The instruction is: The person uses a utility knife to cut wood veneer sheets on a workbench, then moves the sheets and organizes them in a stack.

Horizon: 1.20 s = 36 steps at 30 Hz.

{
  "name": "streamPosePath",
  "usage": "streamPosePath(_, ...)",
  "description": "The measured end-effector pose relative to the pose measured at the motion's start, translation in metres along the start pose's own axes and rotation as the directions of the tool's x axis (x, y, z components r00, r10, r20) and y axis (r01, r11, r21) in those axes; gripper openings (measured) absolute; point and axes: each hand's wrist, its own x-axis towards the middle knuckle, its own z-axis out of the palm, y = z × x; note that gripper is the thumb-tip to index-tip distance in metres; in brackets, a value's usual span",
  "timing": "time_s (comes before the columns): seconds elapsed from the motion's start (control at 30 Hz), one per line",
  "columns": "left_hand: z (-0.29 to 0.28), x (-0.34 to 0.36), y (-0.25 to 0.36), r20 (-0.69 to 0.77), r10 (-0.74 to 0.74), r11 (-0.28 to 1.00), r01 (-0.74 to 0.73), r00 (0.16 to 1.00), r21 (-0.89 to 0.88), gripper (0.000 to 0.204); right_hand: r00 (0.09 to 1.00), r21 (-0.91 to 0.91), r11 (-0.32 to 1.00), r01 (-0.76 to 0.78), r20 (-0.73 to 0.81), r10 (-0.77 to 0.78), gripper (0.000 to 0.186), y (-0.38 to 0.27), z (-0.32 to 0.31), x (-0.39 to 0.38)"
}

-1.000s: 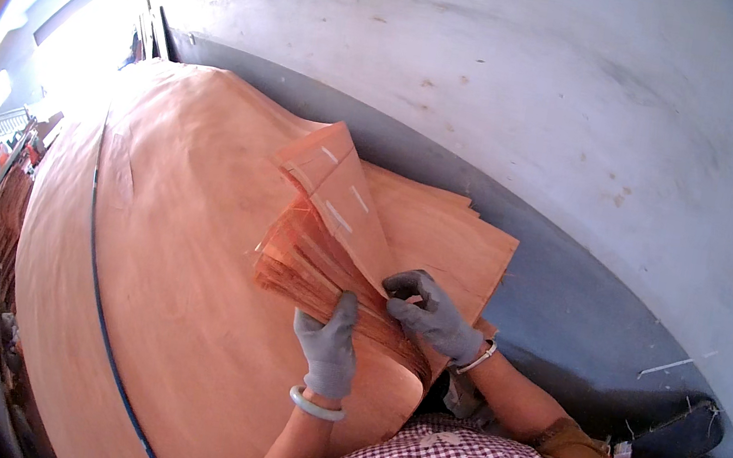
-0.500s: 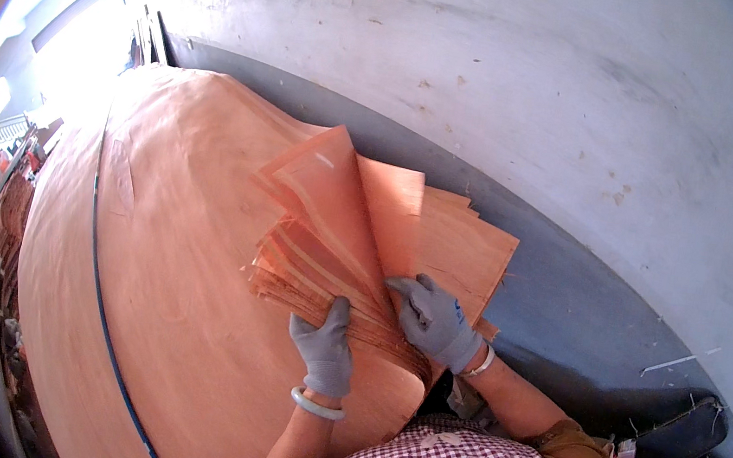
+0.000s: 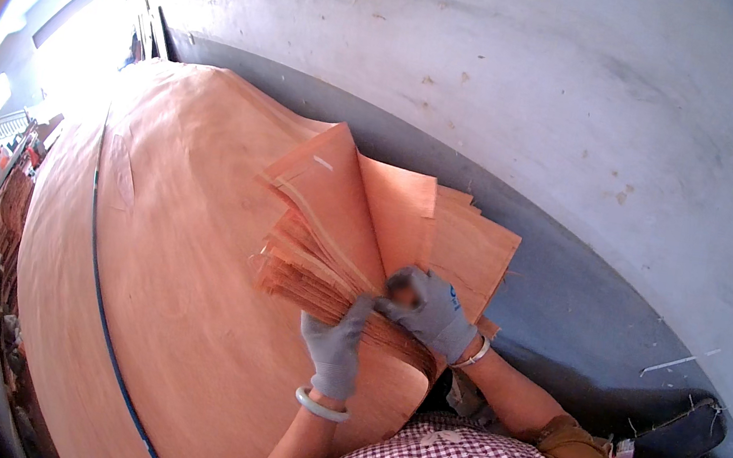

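A bundle of thin orange-brown wood veneer sheets lies curled over and fanned out on a broad veneer stack. My left hand, in a grey glove, grips the layered near edges, its thumb on top and its other fingers partly hidden beneath. Just to its right, my right hand, gloved alike, closes on the sheets close to where they bend. The two hands almost touch at the fingertips. Dark smudging covers part of the right glove. Behind the right hand, flatter sheet ends spread toward the wall.
A white wall with a grey lower band rises along the far and right side. A thin dark strap runs over the stack's left part. Stacked rough-edged sheets stand at far left. A dark padded object sits at right.
My left hand has shifted slightly up and right, closer to my right hand. The fanned edges have moved slightly right. My right hand's fingers have curled in further.
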Motion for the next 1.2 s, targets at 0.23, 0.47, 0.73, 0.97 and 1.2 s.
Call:
streamPosePath(0.23,-0.004,0.004,-0.011,-0.080,-0.050,0.996,0.056,0.995,0.066,0.032,1.000,-0.041,0.999,-0.010,0.020,0.011,0.043,0.002,0.003,-0.001)
streamPosePath(0.47,-0.005,0.006,-0.013,-0.079,-0.059,0.998,0.060,0.995,0.021,0.033,0.999,0.061,0.998,-0.033,0.021,0.032,0.040,0.007,-0.004,-0.003)
streamPosePath(0.73,-0.005,0.008,-0.008,-0.026,-0.120,0.987,0.116,0.992,-0.115,0.032,0.988,-0.100,0.986,0.136,-0.056,-0.142,0.036,-0.010,-0.012,-0.005)
streamPosePath(0.97,-0.009,0.007,-0.013,0.062,-0.067,0.990,0.074,0.996,-0.119,0.031,0.999,-0.069,0.997,0.038,0.000,-0.039,0.031,-0.003,-0.019,-0.011)
streamPosePath(1.2,-0.009,0.008,-0.015,0.038,-0.077,0.987,0.082,0.996,-0.136,0.032,0.998,-0.049,0.997,0.061,-0.024,-0.062,0.022,-0.001,-0.019,-0.007)
